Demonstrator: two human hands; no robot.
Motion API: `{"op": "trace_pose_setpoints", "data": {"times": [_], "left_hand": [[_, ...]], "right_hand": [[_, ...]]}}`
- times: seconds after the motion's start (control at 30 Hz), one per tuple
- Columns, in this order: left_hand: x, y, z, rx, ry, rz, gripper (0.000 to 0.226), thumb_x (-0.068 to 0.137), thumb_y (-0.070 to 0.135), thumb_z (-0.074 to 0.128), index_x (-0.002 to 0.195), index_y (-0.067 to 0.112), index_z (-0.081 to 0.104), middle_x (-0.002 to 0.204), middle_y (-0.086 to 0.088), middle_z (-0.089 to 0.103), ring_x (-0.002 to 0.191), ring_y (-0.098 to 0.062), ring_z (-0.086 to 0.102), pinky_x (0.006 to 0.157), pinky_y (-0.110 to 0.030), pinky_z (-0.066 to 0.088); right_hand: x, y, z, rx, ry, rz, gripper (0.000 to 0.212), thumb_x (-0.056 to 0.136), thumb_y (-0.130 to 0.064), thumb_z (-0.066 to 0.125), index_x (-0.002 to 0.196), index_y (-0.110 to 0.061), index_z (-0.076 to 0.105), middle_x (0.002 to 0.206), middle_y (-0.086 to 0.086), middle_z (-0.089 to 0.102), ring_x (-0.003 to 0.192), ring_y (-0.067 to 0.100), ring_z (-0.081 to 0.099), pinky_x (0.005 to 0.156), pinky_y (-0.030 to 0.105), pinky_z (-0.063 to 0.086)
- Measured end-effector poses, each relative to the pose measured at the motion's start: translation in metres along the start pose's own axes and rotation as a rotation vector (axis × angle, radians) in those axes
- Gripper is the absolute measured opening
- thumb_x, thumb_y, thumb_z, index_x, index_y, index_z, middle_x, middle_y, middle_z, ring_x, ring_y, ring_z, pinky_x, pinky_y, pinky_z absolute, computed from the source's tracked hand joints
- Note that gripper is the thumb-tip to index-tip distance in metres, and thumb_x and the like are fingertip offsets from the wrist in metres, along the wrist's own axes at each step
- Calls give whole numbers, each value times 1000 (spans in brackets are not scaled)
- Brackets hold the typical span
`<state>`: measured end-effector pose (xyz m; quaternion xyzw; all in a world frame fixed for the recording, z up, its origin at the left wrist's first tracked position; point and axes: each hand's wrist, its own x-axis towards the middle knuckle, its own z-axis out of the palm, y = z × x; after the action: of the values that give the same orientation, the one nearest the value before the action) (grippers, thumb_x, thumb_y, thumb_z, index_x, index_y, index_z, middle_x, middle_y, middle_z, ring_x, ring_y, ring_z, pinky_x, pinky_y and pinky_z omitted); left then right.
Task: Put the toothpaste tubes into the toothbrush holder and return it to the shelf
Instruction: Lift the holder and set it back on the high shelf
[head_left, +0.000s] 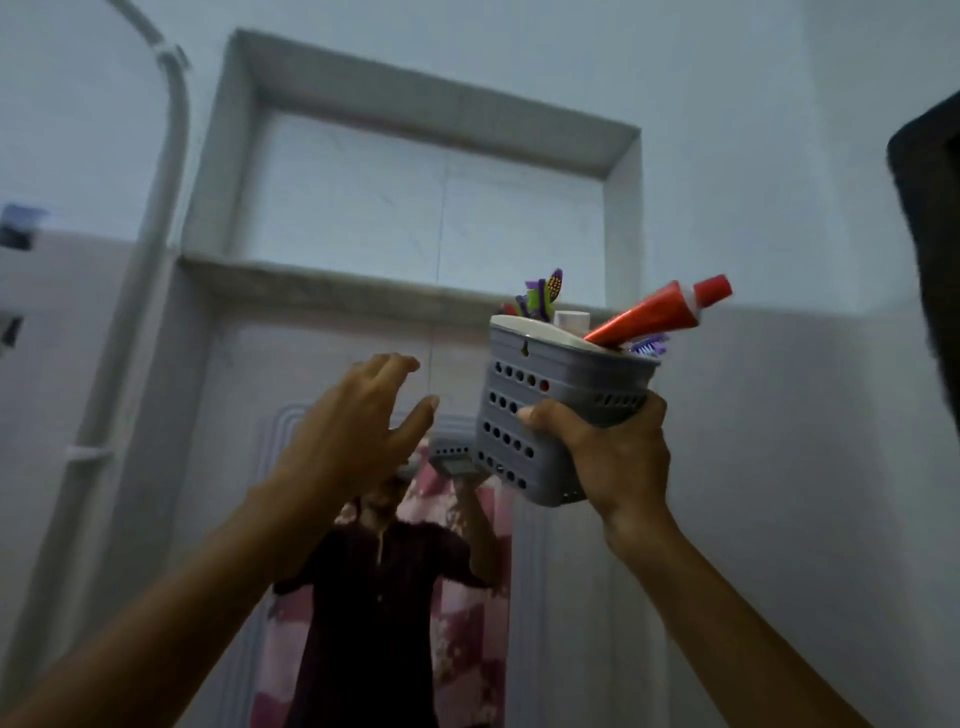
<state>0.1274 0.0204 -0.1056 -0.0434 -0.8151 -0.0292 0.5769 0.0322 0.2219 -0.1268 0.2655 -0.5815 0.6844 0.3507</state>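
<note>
My right hand (608, 457) grips the lower side of a grey perforated toothbrush holder (540, 410) and holds it up, just below the stone ledge of a recessed wall shelf (332, 283). A red toothpaste tube (660, 312) sticks out of the holder at a slant, its red cap pointing up and right. A white cap (571, 318) and purple-green toothbrushes (543, 296) also poke out of the top. My left hand (358, 421) is raised to the left of the holder, fingers spread, holding nothing and apart from it.
A mirror (395, 571) below the shelf reflects a person in a dark shirt with arms raised. A grey pipe (156, 218) runs down the wall at left. A dark object (930, 249) fills the right edge.
</note>
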Motion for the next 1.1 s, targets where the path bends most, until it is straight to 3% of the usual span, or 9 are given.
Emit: {"op": "trace_pose_setpoints", "data": {"times": [0.1, 0.27, 0.33, 0.43, 0.63, 0.8, 0.97, 1.1], "left_hand": [[40, -4, -10, 78, 76, 61, 59, 85, 50, 40, 123, 8, 53, 128, -14, 58, 116, -30, 55, 91, -44, 50], [104, -12, -12, 208, 153, 126, 53, 85, 40, 53, 125, 5, 53, 134, -17, 53, 124, -34, 48, 99, -46, 44], [123, -18, -8, 270, 116, 132, 54, 84, 41, 51, 122, 4, 53, 131, -17, 56, 122, -34, 49, 102, -45, 42], [147, -29, 8, 344, 47, 94, 55, 84, 45, 47, 121, 5, 52, 127, -14, 58, 118, -33, 52, 101, -44, 41], [162, -52, 40, 471, -82, 2, 55, 85, 51, 42, 120, 9, 50, 121, -13, 59, 113, -32, 52, 109, -48, 30], [156, -67, 53, 471, 22, 94, 62, 84, 49, 47, 131, 8, 42, 127, -15, 54, 123, -33, 45, 117, -48, 18], [156, -72, 58, 473, 52, 122, 67, 83, 49, 49, 134, 7, 38, 132, -17, 50, 128, -35, 41, 118, -50, 14], [155, -71, 60, 464, 52, 117, 69, 84, 50, 48, 136, 6, 35, 136, -19, 47, 133, -35, 36, 119, -50, 10]], "right_hand": [[47, -30, 2, -21, 82, -37, 105, 34, -59, 88, 127, -20, 59, 113, -7, 72, 97, 15, 73, 82, 41, 65], [119, -74, 8, -37, 109, -41, 106, 36, -60, 86, 124, -17, 47, 125, 4, 63, 113, 26, 66, 87, 45, 63], [142, -89, 14, -76, 128, -38, 117, 29, -65, 79, 130, -16, 45, 129, 7, 59, 120, 29, 61, 90, 48, 62], [175, -97, 27, -130, 135, -34, 120, 35, -64, 79, 138, -15, 43, 133, 9, 55, 127, 29, 53, 97, 48, 58], [226, -81, 54, -229, 176, -14, 120, 44, -61, 77, 147, -14, 36, 140, 13, 48, 132, 31, 43, 105, 55, 50], [253, -55, 71, -303, 219, 30, 119, 50, -65, 82, 148, -13, 38, 144, 12, 48, 134, 31, 44, 107, 54, 48], [270, -33, 83, -314, 244, 69, 124, 41, -70, 78, 144, -12, 42, 141, 13, 50, 132, 33, 44, 107, 53, 47], [275, -25, 86, -384, 272, 60, 131, 51, -73, 83, 155, -11, 31, 152, 14, 42, 139, 34, 39, 115, 53, 39]]}}
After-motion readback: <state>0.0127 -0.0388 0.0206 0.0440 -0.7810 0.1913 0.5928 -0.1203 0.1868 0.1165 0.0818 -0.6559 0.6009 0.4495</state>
